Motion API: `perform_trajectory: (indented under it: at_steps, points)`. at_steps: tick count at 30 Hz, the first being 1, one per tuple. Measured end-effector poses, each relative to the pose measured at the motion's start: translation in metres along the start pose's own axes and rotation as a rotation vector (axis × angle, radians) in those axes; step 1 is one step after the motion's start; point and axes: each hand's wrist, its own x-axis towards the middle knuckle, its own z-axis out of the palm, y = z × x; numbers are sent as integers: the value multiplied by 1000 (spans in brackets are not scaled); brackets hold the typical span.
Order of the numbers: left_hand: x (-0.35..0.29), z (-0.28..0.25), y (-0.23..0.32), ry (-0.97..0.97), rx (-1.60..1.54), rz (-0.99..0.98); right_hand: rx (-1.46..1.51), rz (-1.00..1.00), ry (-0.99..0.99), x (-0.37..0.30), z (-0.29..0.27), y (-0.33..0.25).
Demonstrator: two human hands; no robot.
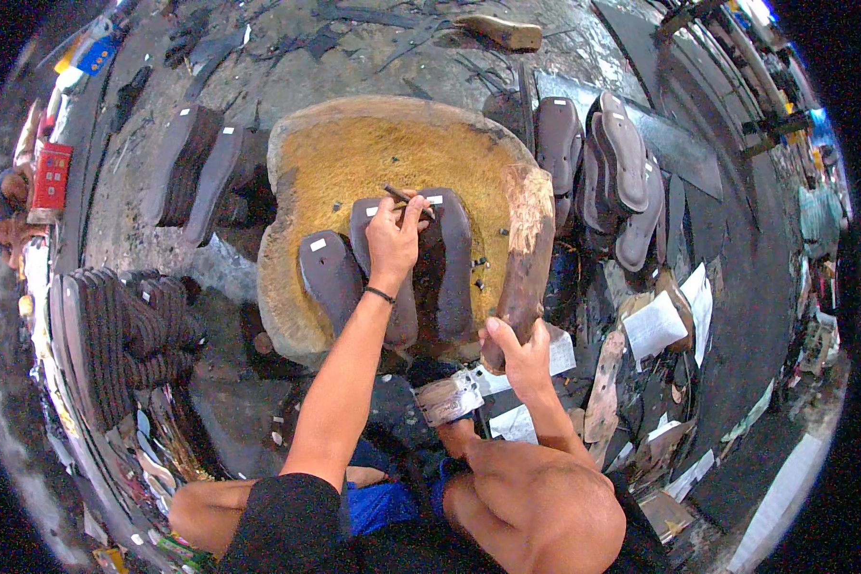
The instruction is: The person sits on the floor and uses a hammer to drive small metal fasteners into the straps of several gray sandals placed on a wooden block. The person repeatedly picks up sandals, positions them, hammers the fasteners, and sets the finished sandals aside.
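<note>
On the worn, yellowish wooden block (pixel 354 153) lie three dark grey sandal soles (pixel 450 268), flat and foot-shaped, each with a small white tag near its top. The left hand (pixel 395 237) pinches a thin metal punch (pixel 402 197) upright on the middle sole. The right hand (pixel 518 352) grips a heavy, rough wooden club (pixel 526 249).

3 dark soles (pixel 447 263) flat on the stump — punch (pixel 398 195) tilted, mallet (pixel 524 251) upright.
</note>
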Motion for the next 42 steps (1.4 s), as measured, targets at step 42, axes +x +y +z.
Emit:
perform_trajectory:
  at_steps: [42]
  points:
    - [-176, -250, 17, 745, 618, 91, 86, 165, -64, -44, -1, 68]
